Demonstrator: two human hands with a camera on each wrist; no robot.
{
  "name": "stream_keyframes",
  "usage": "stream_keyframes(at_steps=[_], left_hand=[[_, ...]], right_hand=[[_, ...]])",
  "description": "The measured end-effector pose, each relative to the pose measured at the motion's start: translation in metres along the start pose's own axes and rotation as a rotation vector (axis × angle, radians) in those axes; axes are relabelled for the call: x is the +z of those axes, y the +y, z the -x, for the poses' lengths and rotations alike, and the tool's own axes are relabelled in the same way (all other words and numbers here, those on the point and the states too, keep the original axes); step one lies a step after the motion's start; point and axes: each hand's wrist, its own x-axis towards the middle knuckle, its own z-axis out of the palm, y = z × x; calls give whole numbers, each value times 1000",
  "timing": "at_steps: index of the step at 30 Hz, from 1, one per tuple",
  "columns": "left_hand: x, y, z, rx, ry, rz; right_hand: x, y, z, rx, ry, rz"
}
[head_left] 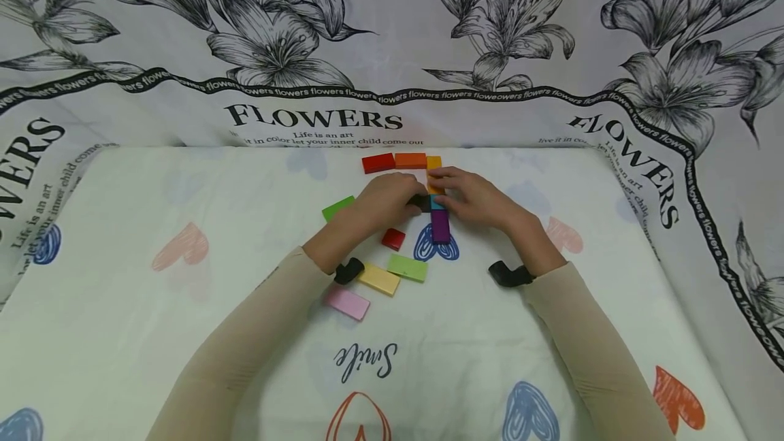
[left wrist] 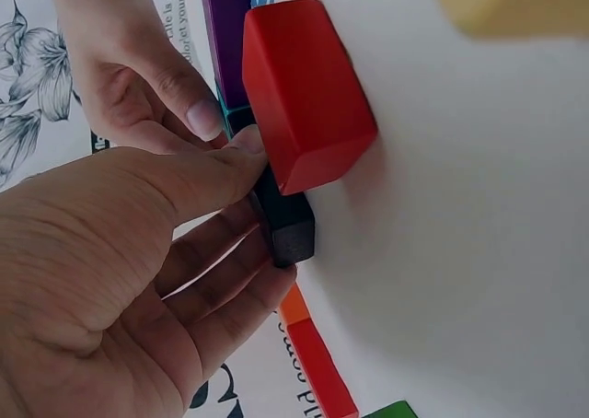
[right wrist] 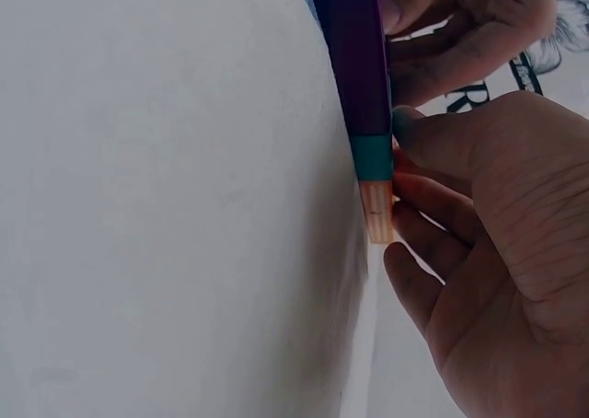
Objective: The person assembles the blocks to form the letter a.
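My left hand pinches a black block between thumb and fingers, one end of it against a short blue block. Beside it, my right hand rests its fingertips on a yellow-orange block and its thumb by the blue one. A purple block continues that column toward me. At the column's far end, an orange block and a red block run off to the left. In the left wrist view, a small red block stands close by the black one.
Left of the left hand lies a green block. Nearer me are a light green block, a yellow block and a pink block. A printed white cloth covers the table; black straps circle both wrists.
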Motion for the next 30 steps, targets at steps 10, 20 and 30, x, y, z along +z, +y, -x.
stream_keyframes(at_steps=[10, 20, 30], left_hand=[[-20, -5, 24, -68, 82, 56], [-31, -25, 65, -237, 107, 85], [-32, -39, 91, -298, 120, 99]], right_hand=[[0, -3, -2, -1, 17, -2], [2, 7, 0, 21, 14, 12], [3, 5, 1, 12, 16, -13]])
